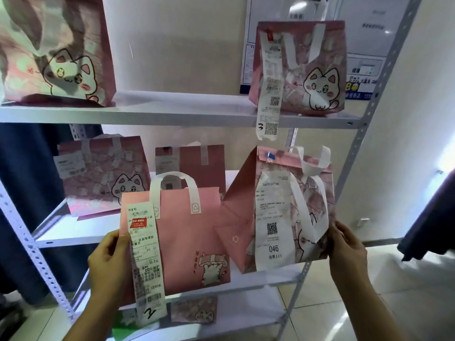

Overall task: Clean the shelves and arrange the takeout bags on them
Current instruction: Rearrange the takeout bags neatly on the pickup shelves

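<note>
My left hand (108,259) grips the left edge of a plain pink takeout bag (187,232) with white handles and a long receipt marked 2, at the front of the middle shelf (73,232). My right hand (344,244) holds the right edge of a tilted pink cat-print bag (302,205) with a receipt reading 046, over the same shelf's right end. Behind them stand a cat-print bag (103,175) and a plain pink bag (197,163).
The top shelf (172,109) carries a cat-print bag (56,50) at the left and another cat-print bag (302,67) with a hanging receipt at the right. A lower shelf holds a small pink bag (194,310). Perforated metal posts (376,94) frame the unit. Dark fabric (22,193) hangs left.
</note>
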{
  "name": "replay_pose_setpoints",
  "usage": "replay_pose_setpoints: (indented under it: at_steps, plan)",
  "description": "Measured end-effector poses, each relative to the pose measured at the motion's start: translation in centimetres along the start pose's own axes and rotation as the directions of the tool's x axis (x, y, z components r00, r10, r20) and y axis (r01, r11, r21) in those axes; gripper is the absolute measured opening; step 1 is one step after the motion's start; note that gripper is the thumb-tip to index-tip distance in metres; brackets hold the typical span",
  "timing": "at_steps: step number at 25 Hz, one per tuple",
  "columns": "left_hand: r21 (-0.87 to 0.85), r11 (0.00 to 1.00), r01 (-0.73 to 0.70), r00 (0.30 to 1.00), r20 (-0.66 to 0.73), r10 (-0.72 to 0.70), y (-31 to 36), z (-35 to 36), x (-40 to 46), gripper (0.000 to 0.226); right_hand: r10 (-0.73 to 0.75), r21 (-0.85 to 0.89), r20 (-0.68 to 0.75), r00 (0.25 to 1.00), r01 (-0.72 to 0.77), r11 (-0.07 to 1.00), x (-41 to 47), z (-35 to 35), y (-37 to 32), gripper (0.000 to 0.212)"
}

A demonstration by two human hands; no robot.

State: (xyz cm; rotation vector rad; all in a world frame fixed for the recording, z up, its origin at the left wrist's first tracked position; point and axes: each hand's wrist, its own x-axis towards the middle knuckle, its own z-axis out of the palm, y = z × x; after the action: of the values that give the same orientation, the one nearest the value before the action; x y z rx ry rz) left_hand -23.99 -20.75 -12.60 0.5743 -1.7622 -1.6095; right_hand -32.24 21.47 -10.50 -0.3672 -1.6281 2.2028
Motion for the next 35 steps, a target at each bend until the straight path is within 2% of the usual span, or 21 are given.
replay_pose_setpoints:
  at_steps: [4, 9, 11, 14, 18, 20, 26, 30, 35]
  plan:
    - [0.007, 1.000, 0.008, 0.999, -0.046, -0.007, -0.1, 1.6, -1.1, 0.015, 0.017, 0.027, -0.053, 0.998, -0.016, 1.000, 4.0, -1.7, 1.5, 0.028]
    - [0.006, 1.000, 0.021, 0.995, -0.099, -0.020, 1.3, 3.5, -1.4, 0.016, 0.057, 0.051, -0.060, 0.997, -0.054, 0.997, 10.0, 0.1, 2.8, 0.036]
    - [0.018, 1.000, 0.011, 0.996, -0.092, -0.009, 2.0, 4.4, -1.5, 0.015, 0.054, 0.025, -0.073, 0.996, -0.052, 0.998, 12.6, 1.1, 3.1, 0.033]
    - [0.053, 0.999, -0.001, 0.997, -0.079, 0.005, 2.4, 6.1, -2.3, 0.016, 0.036, -0.025, -0.063, 0.997, -0.037, 0.999, 16.1, 2.9, 3.1, 0.015]
    - [0.066, 0.998, 0.014, 0.998, -0.067, -0.010, 2.1, 8.4, -3.4, 0.016, -0.014, -0.217, -0.024, 1.000, 0.009, 0.976, 20.4, 4.9, 4.2, 0.012]
    - [0.072, 0.997, 0.010, 0.998, -0.060, -0.006, 2.0, 9.3, -3.8, 0.017, -0.009, -0.250, -0.009, 1.000, 0.006, 0.968, 22.1, 5.5, 5.0, 0.004]
    - [0.104, 0.994, -0.019, 0.999, -0.041, 0.023, 2.3, 11.3, -4.1, 0.017, -0.013, -0.405, 0.021, 1.000, 0.021, 0.914, 24.6, 6.0, 7.0, 0.011]
    - [0.111, 0.992, -0.062, 0.998, -0.022, 0.065, 2.9, 12.5, -4.6, 0.017, -0.006, -0.411, 0.045, 0.999, 0.024, 0.911, 25.1, 5.5, 7.8, 0.024]
    - [0.068, 0.995, -0.079, 0.997, 0.013, 0.079, 4.2, 13.9, -5.1, 0.024, -0.020, -0.399, 0.002, 1.000, 0.019, 0.917, 23.7, 3.9, 7.0, 0.016]
